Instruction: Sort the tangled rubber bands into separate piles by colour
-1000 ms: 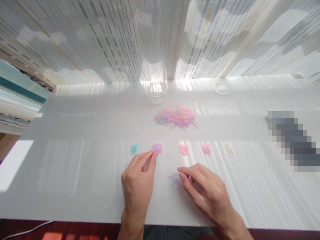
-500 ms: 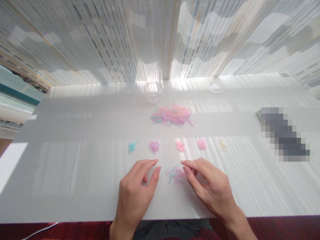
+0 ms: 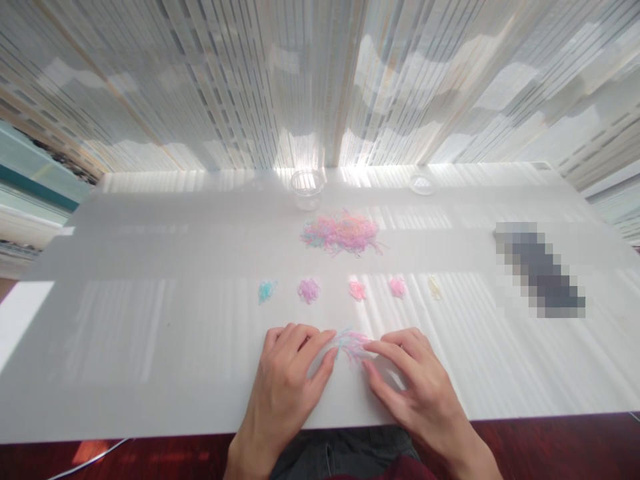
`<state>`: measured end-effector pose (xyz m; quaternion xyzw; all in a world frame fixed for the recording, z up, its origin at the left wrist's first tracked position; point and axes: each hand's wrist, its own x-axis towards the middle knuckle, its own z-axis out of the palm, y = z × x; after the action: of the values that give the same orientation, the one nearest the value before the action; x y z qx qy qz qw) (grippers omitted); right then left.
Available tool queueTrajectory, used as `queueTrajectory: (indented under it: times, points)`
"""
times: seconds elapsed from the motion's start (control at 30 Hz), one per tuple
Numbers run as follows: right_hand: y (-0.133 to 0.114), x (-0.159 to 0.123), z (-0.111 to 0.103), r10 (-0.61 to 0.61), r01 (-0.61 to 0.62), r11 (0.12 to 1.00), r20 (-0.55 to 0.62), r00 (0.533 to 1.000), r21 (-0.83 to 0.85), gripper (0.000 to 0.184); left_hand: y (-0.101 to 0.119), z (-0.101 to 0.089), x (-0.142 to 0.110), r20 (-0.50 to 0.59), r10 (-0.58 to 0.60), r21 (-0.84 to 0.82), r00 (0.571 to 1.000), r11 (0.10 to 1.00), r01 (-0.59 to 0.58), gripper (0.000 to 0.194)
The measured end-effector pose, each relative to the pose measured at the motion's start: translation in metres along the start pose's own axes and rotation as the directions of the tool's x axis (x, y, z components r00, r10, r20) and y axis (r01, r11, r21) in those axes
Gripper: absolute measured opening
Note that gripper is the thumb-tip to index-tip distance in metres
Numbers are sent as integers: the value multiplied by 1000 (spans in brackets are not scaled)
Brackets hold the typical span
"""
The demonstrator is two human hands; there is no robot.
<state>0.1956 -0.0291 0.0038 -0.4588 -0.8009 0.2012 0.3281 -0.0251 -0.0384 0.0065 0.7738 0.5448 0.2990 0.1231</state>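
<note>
My left hand [image 3: 290,377] and my right hand [image 3: 410,383] rest on the white table [image 3: 150,320] near its front edge. Their fingertips meet at a small mixed clump of thin pastel elastic bands [image 3: 353,343]. The fingers of both hands lie loosely stretched toward it, thumb and forefinger slightly apart, gripping nothing that I can see. Beyond the hands is a row of small sorted heaps: teal [image 3: 267,291], purple [image 3: 309,291], pink [image 3: 357,290], a second pink [image 3: 397,287] and pale yellow [image 3: 434,287]. A big mixed pile of bands [image 3: 341,233] lies further back.
A clear plastic cup [image 3: 307,188] and a clear lid [image 3: 423,183] stand at the table's far edge by the striped curtain. A blurred dark object [image 3: 540,270] lies at the right. A white cable [image 3: 90,457] hangs below the front edge.
My left hand has drawn back from the purple heap and come to the small clump. My right hand stayed at the clump. The view shifted slightly.
</note>
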Motion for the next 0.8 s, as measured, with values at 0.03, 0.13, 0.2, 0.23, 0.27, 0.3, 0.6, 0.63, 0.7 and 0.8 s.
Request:
queueTrajectory:
  times: [0.03,0.13,0.2,0.23,0.27,0.3,0.6,0.63,0.7,0.8]
  points:
    - [-1,0,1,-6,6,1000,6,1000,6,18,-1,1,1,-4,0,-4,1000,1000,0,19]
    - [-4,2,2,4,-4,1000,60,998,5,12,-1,3,2,-26,2,-9,1000,1000,-2,16]
    - [-4,2,3,18,-18,1000,87,996,-3,10,-1,3,2,-44,2,-27,999,1000,-4,15]
    - [-4,2,4,19,-19,1000,91,996,-1,9,0,3,2,-53,4,-42,999,999,-6,15]
    - [-3,2,4,17,-17,1000,90,996,3,9,1,3,2,-60,7,-59,998,998,-11,15]
    - [-2,2,4,13,-14,1000,82,997,10,9,2,2,2,-66,12,-76,998,997,-17,15]
    - [-1,3,4,14,-12,992,-18,1000,127,14,12,6,5,-57,86,-213,995,972,-96,16]
    - [-1,4,5,16,-12,989,-29,999,144,14,12,7,5,-57,86,-216,995,972,-97,16]
    - [-1,6,6,20,-12,984,-41,999,180,14,11,9,4,-48,87,-215,995,972,-95,15]
    - [0,9,7,24,-17,977,-32,999,214,14,10,10,3,-40,88,-230,995,969,-95,14]
